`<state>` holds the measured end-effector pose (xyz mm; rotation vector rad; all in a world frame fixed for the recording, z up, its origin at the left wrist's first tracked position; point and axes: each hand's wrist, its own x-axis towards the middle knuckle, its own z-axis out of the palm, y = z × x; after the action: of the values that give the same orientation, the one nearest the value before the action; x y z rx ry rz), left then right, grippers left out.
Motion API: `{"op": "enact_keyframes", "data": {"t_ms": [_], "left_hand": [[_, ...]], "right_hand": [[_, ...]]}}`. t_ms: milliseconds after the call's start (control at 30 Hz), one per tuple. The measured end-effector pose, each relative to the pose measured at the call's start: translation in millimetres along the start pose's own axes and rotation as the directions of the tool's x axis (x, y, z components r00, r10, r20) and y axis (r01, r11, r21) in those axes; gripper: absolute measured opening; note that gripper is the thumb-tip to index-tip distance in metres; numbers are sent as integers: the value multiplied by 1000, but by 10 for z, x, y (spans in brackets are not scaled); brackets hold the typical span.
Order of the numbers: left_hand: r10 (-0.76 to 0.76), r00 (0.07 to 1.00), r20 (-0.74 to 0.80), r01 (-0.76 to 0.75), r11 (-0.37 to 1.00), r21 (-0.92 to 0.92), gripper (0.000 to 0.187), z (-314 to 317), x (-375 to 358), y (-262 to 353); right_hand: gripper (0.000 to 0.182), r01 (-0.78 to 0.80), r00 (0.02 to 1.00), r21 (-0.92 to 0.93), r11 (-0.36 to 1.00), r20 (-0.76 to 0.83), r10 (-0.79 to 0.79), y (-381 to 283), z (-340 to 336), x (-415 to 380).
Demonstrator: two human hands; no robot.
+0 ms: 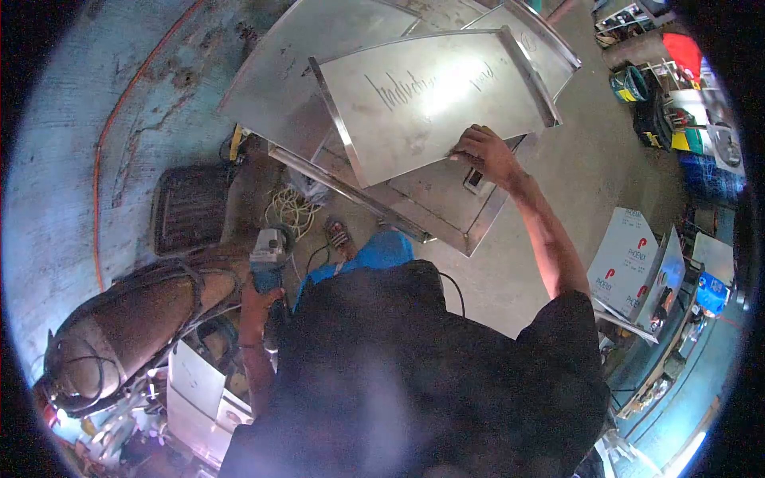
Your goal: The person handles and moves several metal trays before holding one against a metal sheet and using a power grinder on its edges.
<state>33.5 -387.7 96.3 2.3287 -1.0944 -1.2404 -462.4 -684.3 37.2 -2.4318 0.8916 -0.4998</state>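
Observation:
My left hand (259, 301) is closed around the body of an angle grinder (271, 248), held low at my left side with its grey head pointing away from me. My right hand (484, 153) reaches forward, its fingers curled over the near edge of a shiny sheet-metal panel (422, 103). That panel has raised side flanges and dark handwriting, partly washed out by glare. It lies tilted on top of other metal pieces, among them a wide flat sheet (295, 68) and a frame (398, 203) beneath. My thumb is partly hidden.
A brown cylindrical tank (127, 334) with black cable stands at the left, near the blue wall (64, 159). A tangle of pale cord (293, 213) lies on the floor by my foot (340, 237). Printed white sheets (625, 263) lean at the right; a bucket (629, 84) stands farther back.

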Motion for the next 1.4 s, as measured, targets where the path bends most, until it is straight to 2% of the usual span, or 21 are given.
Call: {"op": "enact_keyframes", "data": {"t_ms": [133,200,233,300,400,467,533,600,700,767,800,833,967,1000,1033,1100,1133,1200,1300,1333,1400], "left_hand": [[30,996,-86,-24,997,68,87,33,-119,185],[-5,997,-75,13,994,111,84,52,-78,62],[-3,997,-76,11,994,109,84,92,-58,-62],[169,955,-244,-142,982,122,75,155,-19,-295],[-63,995,-72,61,998,-29,70,52,-65,-14],[22,995,-97,-22,1000,0,68,43,-147,207],[115,984,-138,-113,993,22,67,6,-55,-12],[43,999,-33,-51,949,-311,66,9,214,-786],[185,975,-120,-183,983,30,68,-65,63,-128],[139,984,-115,-131,989,74,71,-141,53,-122],[83,992,-97,-70,989,127,74,-160,53,-150],[79,990,-115,-68,993,102,74,-149,81,-265],[190,978,-90,-162,954,254,84,-141,335,-933],[292,956,-16,-274,913,303,87,-159,384,-1019],[294,955,-31,-273,918,287,87,-164,356,-972],[187,962,-201,-170,981,97,86,-221,222,-735],[187,961,-205,-174,981,82,86,-283,193,-716],[87,986,-139,-85,996,15,82,-381,174,-735],[182,963,-197,-165,981,99,75,-422,233,-912],[184,964,-194,-170,981,90,75,-509,209,-856],[29,1000,-7,-30,985,-170,70,-716,116,-655]], "right_hand": [[15,-109,951,13,994,-290,108,-76,116,-122],[20,-320,360,690,649,-545,757,-196,378,-160],[20,-319,361,688,652,-547,755,-343,419,-170],[37,-304,-9,936,179,-191,982,-709,539,-171],[49,-172,-71,981,-90,79,994,-1107,734,139],[61,87,152,956,-279,264,952,-1142,832,331],[61,177,214,951,-252,213,953,-884,1006,455],[62,263,272,938,-226,153,950,-816,1073,595],[56,332,124,938,-97,58,991,-842,1062,780],[48,341,-28,935,-98,114,993,-736,1119,792],[42,354,-139,929,107,-61,988,-442,1396,782],[42,346,-113,932,111,-76,991,-552,1249,854],[43,32,-221,986,163,-152,963,-587,1062,918],[44,-342,-310,910,236,-346,885,-477,1042,903],[45,-59,-353,951,305,-305,884,-722,881,1064],[44,-682,166,154,715,-919,357,800,1630,464],[44,-679,174,141,721,-923,344,858,1501,480],[47,-800,419,-222,558,-871,255,794,1220,553],[41,-638,-272,664,390,-669,692,-584,366,1252],[41,-641,-271,657,395,-676,685,-648,304,1257],[52,-698,5,428,574,-799,601,-711,152,1164]]}}
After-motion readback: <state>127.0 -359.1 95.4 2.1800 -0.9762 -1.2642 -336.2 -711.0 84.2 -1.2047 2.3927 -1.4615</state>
